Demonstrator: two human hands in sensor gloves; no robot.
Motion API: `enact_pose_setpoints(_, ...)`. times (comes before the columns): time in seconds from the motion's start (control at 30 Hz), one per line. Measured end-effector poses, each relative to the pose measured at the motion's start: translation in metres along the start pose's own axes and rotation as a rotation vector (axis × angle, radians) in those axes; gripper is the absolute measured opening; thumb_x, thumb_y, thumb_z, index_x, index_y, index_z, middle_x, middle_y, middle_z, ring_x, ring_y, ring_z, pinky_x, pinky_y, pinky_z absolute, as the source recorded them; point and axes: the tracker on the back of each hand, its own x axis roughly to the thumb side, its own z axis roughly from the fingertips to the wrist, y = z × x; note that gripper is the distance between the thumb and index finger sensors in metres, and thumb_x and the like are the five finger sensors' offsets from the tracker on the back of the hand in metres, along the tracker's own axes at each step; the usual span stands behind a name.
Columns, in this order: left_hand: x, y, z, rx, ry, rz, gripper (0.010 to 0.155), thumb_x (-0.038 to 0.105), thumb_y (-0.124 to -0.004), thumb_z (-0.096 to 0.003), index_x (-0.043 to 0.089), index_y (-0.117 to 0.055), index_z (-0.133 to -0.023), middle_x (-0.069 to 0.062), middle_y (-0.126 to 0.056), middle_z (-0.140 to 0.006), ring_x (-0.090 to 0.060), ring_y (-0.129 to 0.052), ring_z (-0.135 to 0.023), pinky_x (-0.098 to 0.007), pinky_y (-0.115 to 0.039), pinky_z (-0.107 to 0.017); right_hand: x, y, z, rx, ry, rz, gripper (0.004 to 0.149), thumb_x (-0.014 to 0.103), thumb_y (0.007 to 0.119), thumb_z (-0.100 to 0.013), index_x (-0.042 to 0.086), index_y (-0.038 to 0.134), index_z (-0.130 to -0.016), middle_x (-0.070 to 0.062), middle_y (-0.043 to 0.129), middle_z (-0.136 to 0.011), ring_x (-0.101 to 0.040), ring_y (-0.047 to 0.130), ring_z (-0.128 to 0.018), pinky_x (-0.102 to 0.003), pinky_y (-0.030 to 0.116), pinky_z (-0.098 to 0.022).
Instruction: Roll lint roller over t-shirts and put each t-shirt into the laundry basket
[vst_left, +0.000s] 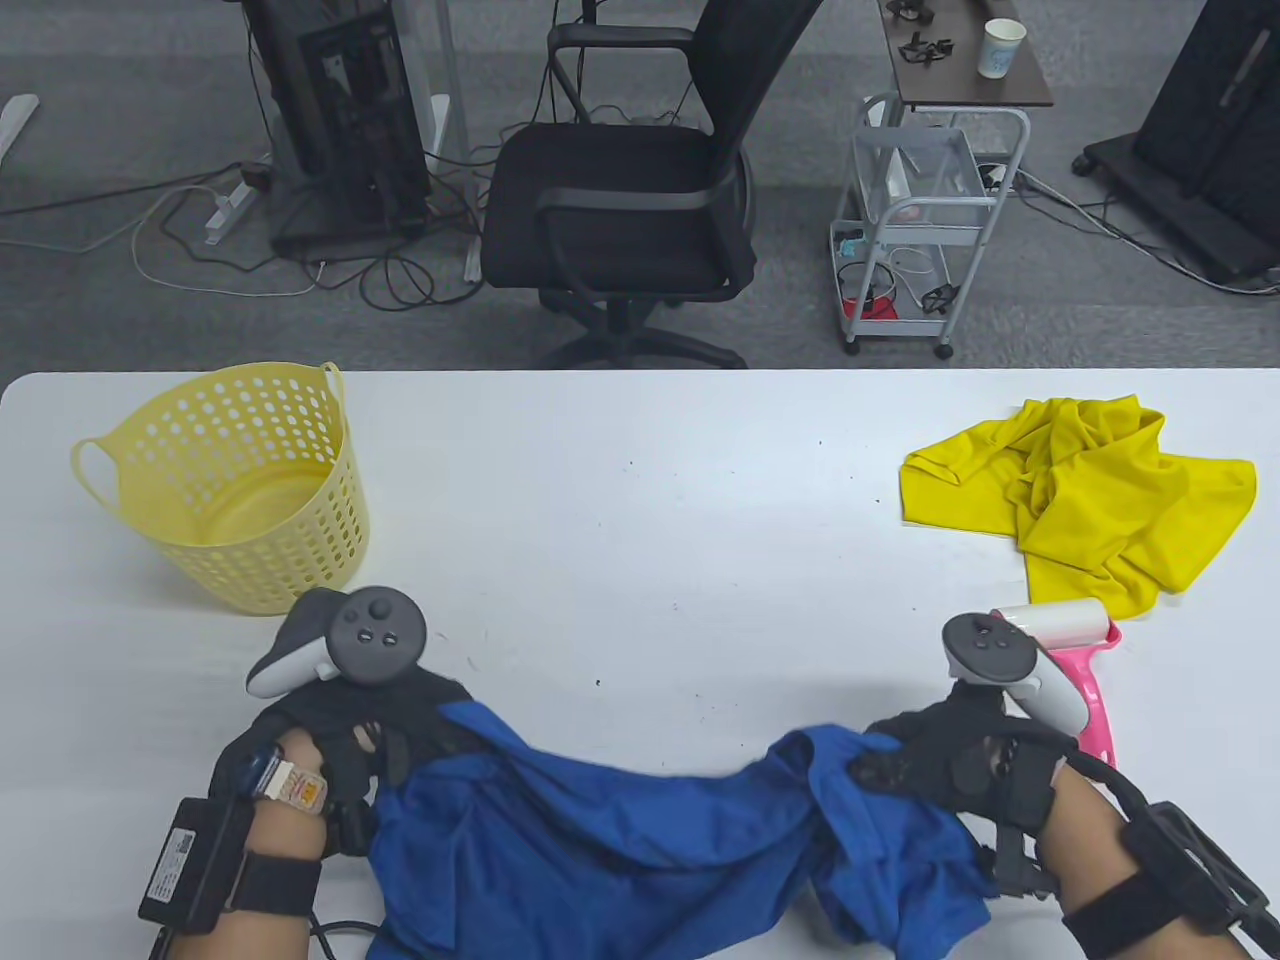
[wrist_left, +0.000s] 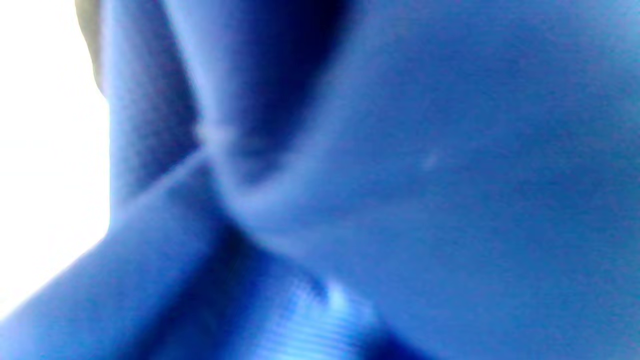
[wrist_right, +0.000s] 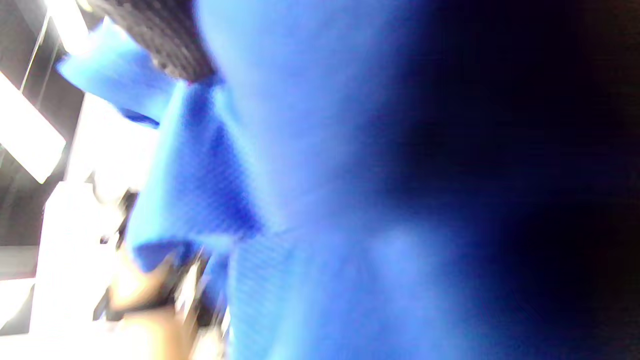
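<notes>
A blue t-shirt (vst_left: 650, 850) hangs stretched between both hands at the table's near edge. My left hand (vst_left: 400, 745) grips its left end, and my right hand (vst_left: 885, 765) grips its right end. Blue cloth (wrist_left: 400, 175) fills the left wrist view, and blue cloth (wrist_right: 310, 175) covers most of the right wrist view. A pink lint roller (vst_left: 1075, 650) with a white roll lies on the table just beyond my right hand. A crumpled yellow t-shirt (vst_left: 1090, 495) lies at the right. The yellow laundry basket (vst_left: 160, 540) stands at the left with nothing visible inside.
The white table (vst_left: 640, 520) spreads between basket and yellow shirt. Beyond its far edge stand a black office chair (vst_left: 620, 200), a wire cart (vst_left: 920, 220) and a computer tower with cables on the floor.
</notes>
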Motion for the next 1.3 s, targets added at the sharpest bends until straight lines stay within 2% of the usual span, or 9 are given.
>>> enact_pose_setpoints(0.13,-0.008,0.013,-0.029,0.573,0.541,-0.451,0.064,0.039,-0.075,-0.0462,0.01,-0.055,-0.1,-0.024,-0.055,-0.109,-0.052,-0.061,-0.098,-0.074,-0.042,-0.068,0.007,-0.045,-0.007,-0.847,0.117,0.252,0.077,0.045,0.068,-0.052,0.001,0.03,-0.103,-0.033,0.017,-0.101,-0.06,0.036,-0.093,-0.072,0.04,-0.066)
enact_pose_setpoints(0.2,0.002,0.003,-0.039,0.508,0.485,-0.767,0.062,0.041,-0.072,-0.0474,0.013,-0.055,-0.1,-0.021,-0.058,-0.108,-0.049,-0.066,-0.097,-0.072,-0.049,-0.067,0.021,-0.044,-0.006,-1.102,0.018,0.553,0.076,0.046,0.07,-0.047,0.002,0.039,-0.1,-0.032,0.028,-0.1,-0.058,0.047,-0.091,-0.071,0.046,-0.064)
enact_pose_setpoints(0.37,0.019,-0.04,-0.045,0.34,0.391,-0.798,0.055,0.049,-0.07,-0.0472,0.016,-0.075,-0.091,-0.015,-0.086,-0.095,-0.041,-0.091,-0.083,-0.066,-0.065,-0.063,0.042,0.009,-0.03,-0.787,-0.206,0.823,0.068,0.044,0.071,-0.048,0.007,0.05,-0.1,-0.027,0.039,-0.103,-0.054,0.053,-0.093,-0.072,0.045,-0.065)
enact_pose_setpoints(0.6,-0.01,-0.026,-0.038,0.111,0.294,-0.564,0.042,0.045,-0.074,-0.0456,0.02,-0.09,-0.075,-0.007,-0.105,-0.074,-0.03,-0.107,-0.063,-0.06,-0.075,-0.058,0.0,0.077,-0.074,-0.02,0.208,0.982,0.072,0.05,0.069,-0.049,0.015,0.035,-0.101,-0.022,0.018,-0.105,-0.058,0.021,-0.095,-0.076,0.029,-0.065)
enact_pose_setpoints(0.73,-0.022,-0.001,-0.02,0.063,0.163,-0.135,0.044,0.046,-0.078,-0.0475,0.015,-0.092,-0.074,-0.011,-0.106,-0.072,-0.034,-0.106,-0.06,-0.063,-0.072,-0.058,0.022,0.066,-0.05,-0.047,0.102,1.021,0.055,0.055,0.071,-0.045,0.011,0.094,-0.068,-0.017,0.082,-0.081,-0.049,0.073,-0.083,-0.069,0.059,-0.063)
enact_pose_setpoints(0.83,-0.026,0.013,-0.011,0.607,0.461,-0.41,0.075,0.044,-0.086,-0.0417,0.01,-0.057,-0.102,-0.024,-0.062,-0.108,-0.05,-0.07,-0.096,-0.073,-0.051,-0.067,0.015,0.058,-0.041,-0.007,0.252,0.96,0.056,0.059,0.068,-0.046,0.013,0.098,-0.06,-0.012,0.096,-0.068,-0.04,0.085,-0.069,-0.061,0.07,-0.058)
enact_pose_setpoints(1.03,-0.011,0.008,-0.016,0.632,0.531,-0.937,0.075,0.054,-0.087,-0.0357,0.015,-0.063,-0.095,-0.016,-0.074,-0.1,-0.037,-0.087,-0.083,-0.064,-0.067,-0.062,0.019,0.052,-0.038,-0.053,0.31,0.978,0.055,0.06,0.07,-0.045,0.016,0.1,-0.051,-0.01,0.104,-0.054,-0.035,0.1,-0.052,-0.055,0.085,-0.044)
enact_pose_setpoints(1.2,-0.009,0.013,-0.007,0.682,0.42,-0.768,0.048,0.051,-0.076,-0.0439,0.019,-0.08,-0.079,-0.009,-0.093,-0.082,-0.029,-0.099,-0.064,-0.059,-0.075,-0.054,0.033,0.071,-0.043,-0.204,0.142,1.162,0.052,0.058,0.069,-0.047,0.014,0.092,-0.063,-0.013,0.095,-0.063,-0.036,0.093,-0.06,-0.055,0.078,-0.05)
enact_pose_setpoints(1.3,-0.005,-0.002,-0.02,0.416,0.296,-0.586,0.046,0.055,-0.074,-0.0451,0.018,-0.098,-0.056,-0.007,-0.111,-0.05,-0.023,-0.111,-0.033,-0.055,-0.086,-0.039,0.032,0.079,-0.054,-0.42,-0.098,1.186,0.062,0.054,0.071,-0.044,0.013,0.075,-0.09,-0.018,0.074,-0.092,-0.046,0.072,-0.086,-0.065,0.064,-0.062)
